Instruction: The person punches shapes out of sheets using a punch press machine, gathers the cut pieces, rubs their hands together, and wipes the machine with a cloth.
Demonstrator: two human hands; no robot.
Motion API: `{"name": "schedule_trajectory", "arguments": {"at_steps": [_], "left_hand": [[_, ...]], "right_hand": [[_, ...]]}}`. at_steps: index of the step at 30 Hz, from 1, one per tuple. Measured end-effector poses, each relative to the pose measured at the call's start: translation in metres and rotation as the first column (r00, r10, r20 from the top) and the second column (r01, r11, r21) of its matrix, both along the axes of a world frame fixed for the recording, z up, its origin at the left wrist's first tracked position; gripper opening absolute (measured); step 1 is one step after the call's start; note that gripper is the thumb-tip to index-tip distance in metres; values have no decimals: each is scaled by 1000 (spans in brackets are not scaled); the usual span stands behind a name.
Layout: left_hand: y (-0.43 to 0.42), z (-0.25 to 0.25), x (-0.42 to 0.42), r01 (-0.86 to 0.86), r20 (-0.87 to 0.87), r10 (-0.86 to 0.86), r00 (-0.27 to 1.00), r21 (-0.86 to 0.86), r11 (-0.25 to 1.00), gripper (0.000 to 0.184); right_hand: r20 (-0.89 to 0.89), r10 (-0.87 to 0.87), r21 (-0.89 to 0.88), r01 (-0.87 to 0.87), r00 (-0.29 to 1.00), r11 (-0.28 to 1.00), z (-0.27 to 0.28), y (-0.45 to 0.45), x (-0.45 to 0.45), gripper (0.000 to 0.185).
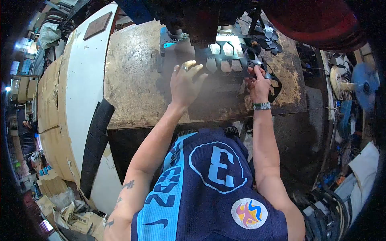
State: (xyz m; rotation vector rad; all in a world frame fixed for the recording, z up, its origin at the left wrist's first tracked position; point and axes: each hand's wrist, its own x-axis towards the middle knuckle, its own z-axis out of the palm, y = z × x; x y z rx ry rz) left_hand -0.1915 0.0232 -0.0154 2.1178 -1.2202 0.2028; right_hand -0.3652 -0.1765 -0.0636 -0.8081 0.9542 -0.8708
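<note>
punched black sheet [244, 55]: on the right half of the worn wooden table [132, 80], toward the far edge, partly hidden by the dark machine head [205, 24]; rows of pointed cutouts. left hand [187, 82]: raised over mid-table, fingers apart, seemingly gripping nothing. right hand [259, 82]: thumb and forefinger pinched on the sheet's right part. small dark pieces [272, 40]: heaped toward the table's far right corner. judgement: best kept flat, steadied by its margin, fingers well out from under the head.
</note>
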Motion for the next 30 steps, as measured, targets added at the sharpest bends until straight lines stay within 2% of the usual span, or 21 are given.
{"name": "schedule_trajectory", "arguments": {"at_steps": [20,30], "left_hand": [[-8,-5,1,-55,-46,52,998,-49,997,33],[-9,-11,-4,-106,26,109,994,-82,991,30]], "right_hand": [[-66,14,32,-12,998,999,-4,-5,6,13],[-78,45,49,-42,996,998,-2,-9,7,14]]}}
